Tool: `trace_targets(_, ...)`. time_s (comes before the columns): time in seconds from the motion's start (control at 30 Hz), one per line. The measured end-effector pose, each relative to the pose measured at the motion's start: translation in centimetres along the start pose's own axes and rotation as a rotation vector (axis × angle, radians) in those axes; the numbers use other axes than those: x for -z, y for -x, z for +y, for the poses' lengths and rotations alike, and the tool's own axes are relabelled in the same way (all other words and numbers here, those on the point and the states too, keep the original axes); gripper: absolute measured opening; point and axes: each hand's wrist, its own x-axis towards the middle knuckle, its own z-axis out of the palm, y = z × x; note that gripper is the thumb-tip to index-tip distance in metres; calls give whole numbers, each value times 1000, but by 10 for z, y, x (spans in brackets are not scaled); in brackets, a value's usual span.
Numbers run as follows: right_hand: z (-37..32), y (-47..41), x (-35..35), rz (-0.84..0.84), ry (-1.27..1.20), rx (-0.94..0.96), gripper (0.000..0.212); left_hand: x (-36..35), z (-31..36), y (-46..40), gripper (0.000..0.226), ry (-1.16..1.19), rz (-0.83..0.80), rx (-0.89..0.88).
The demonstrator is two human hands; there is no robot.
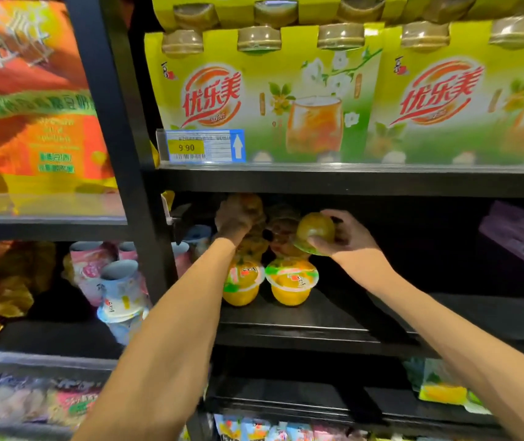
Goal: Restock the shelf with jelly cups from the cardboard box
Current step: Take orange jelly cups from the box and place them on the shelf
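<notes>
Reaching into the middle bay of the black shelf (318,326) with both bare arms. Right hand (343,240) wrapped around one jelly cup (315,232): thumb under the rim, fingers curled over the domed base, cup tipped on its side with the lid facing down-left. Grip closed firmly on that cup, held in the air above the shelf board, just right of the stacked cups at the back. Left hand (238,218) deeper in shadow, fingers curled down onto a stacked jelly cup (248,246) in the back row; looks clamped on it, though dim light blurs the fingertips. Two front jelly cups (291,281) standing upright on the shelf board, side by side and nearly touching, yellow contents, printed lids up, directly below both hands. Left one partly hidden behind left forearm. Green drink multipacks (286,97) on the shelf above, price tag (205,146) reading 9.90 at their left front edge. Purple packets (521,233) far right of the same bay, well apart from the cups. Cardboard box out of view.
</notes>
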Motion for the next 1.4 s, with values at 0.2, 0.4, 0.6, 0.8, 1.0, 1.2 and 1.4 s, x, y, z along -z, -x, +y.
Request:
trace_targets(0.2, 15, -3, 7, 23, -38, -10, 57, -27, -8, -41, 33, -41, -48, 23)
trace_targets(0.4, 21, -2, 9, 51, -39, -6, 55, -41, -23, -57, 34, 85, -178, 129)
trace_targets(0.6, 18, -2, 9, 34, -5, -2, 55, -40, -26, -53, 47, 117, -80, 17)
trace_targets(0.8, 5, -23, 3, -14, -19, -6, 59, -8, 0, 14, 44, -122, 10, -279)
trace_targets(1.0, 4, -48, -9, -40, -8, 20, 64, 18, -24, 101, 52, -234, 68, -344)
trace_targets(1.2, 6, -88, -23, 2, 96, 23, 59, 33, -67, 177, 62, -255, 131, -448)
trace_targets(1.4, 5, -121, -38, -13, 165, -31, 67, 21, -78, 208, 98, -102, 52, -398)
